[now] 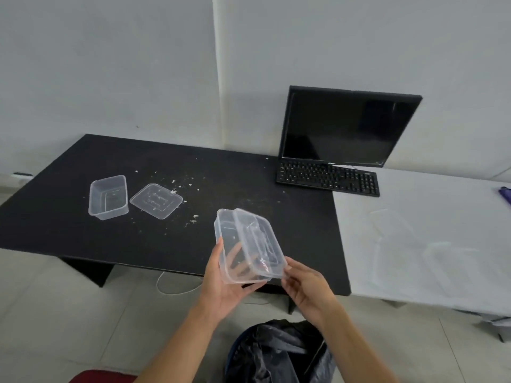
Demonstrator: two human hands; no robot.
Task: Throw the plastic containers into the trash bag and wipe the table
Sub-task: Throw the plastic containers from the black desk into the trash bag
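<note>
Black table [249, 175]; trash bag [276, 352] cropped below; left hand [224, 286] half-hidden behind container [249, 244].

1. The left hand [221, 288] has its fingers behind the clear container [235, 244]; they show only dimly through the plastic.
2. The right hand [307, 288] has its fingertips hidden under the near corner of the lid [260, 239].
3. Below the hands, the trash bag [276, 352] is cut off by the bottom edge.
4. Left of the left forearm, a red thing [102, 376] is cropped to a sliver and cannot be identified.
5. Far right of the hands, a purple thing [505, 194] is cut by the edge.
6. Beyond the hands to the left, white crumbs [177, 183] on the black bench [138, 239] are too small to identify.
7. Left of the left hand, a white cable [171, 288] disappears under the black bench.
</note>
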